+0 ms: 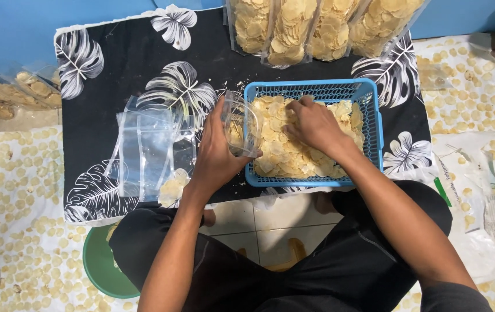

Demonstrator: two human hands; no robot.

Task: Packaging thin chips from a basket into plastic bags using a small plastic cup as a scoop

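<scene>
At centre frame your left hand (215, 159) wraps a clear bag (241, 127), mouth tilted right toward the blue basket (374, 124) touching it. Your right hand (314, 124) lies flat on the chips (285, 156), fingers spread; any chips gripped underneath are hidden. The bag's contents are hard to make out.

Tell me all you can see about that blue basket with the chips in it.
The blue basket is a rectangular tray that looks like plastic, with lattice walls and a plain rim. It sits flat on a black cloth with white leaf prints, in front of the seated person. Thin, pale yellow round chips fill much of it. The right hand rests in the chips; the left hand holds a clear bag at its left edge.
</scene>
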